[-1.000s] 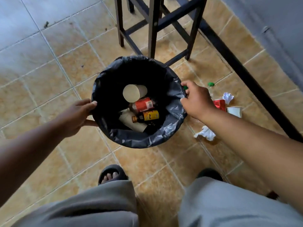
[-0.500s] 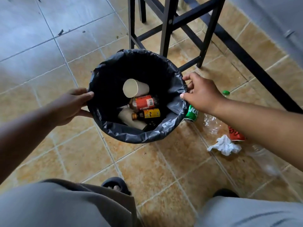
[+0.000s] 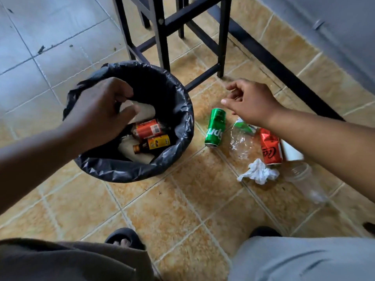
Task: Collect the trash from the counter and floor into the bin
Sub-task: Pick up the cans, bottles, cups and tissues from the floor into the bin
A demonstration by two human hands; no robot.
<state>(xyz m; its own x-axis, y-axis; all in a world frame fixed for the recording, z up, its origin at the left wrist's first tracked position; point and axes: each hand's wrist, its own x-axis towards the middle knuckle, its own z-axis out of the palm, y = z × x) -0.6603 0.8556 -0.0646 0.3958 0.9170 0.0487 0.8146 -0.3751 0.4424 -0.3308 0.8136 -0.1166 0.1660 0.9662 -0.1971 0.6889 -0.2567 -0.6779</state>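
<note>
Nearest us, on the tiles to the right of the bin, lay a crumpled tissue, with a clear plastic cup further out from the bin. A bit beyond those sat the red can, right beside a white paper cup, then a crushed clear bottle. The green can lay on its side just beside the bin.

The bin already held an orange can and a small brown bottle. Our left hand hung over the bin's mouth with its fingers curled. It was too blurry to tell if it pinched anything. Our right hand hovered above the floor to the right of the bin, past the green can, fingers loosely bent and holding nothing. Stool legs stood behind the bin.

Our worry was that the green can was round and lying flat, so a sloppy grab could send it rolling off under the stool. The cans might also have dribbled if we'd tipped them on the way over.
</note>
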